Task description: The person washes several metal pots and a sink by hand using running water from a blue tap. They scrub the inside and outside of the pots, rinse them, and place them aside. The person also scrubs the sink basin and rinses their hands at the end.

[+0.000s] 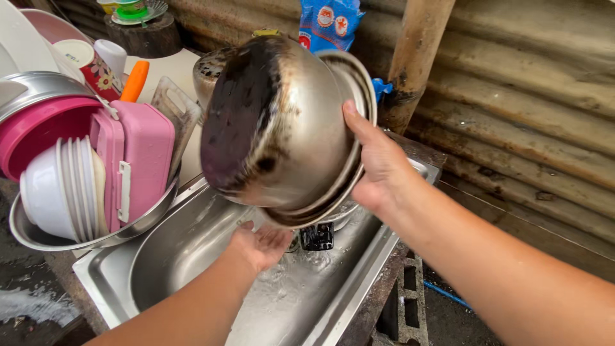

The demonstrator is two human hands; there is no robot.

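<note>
Over wet steel sink (192,250) — corrugated wall (525,83) behind

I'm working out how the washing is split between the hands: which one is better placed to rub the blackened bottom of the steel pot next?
Probably the left hand: it is open and empty, palm up over the sink, just beneath the pot. The right hand grips the pot's rim, holding it tilted, so it is occupied.

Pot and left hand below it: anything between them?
Head view: nothing solid. The left hand is cupped, palm up, under the tilted metal pot held by the right hand; only open air above the wet sink.
</note>
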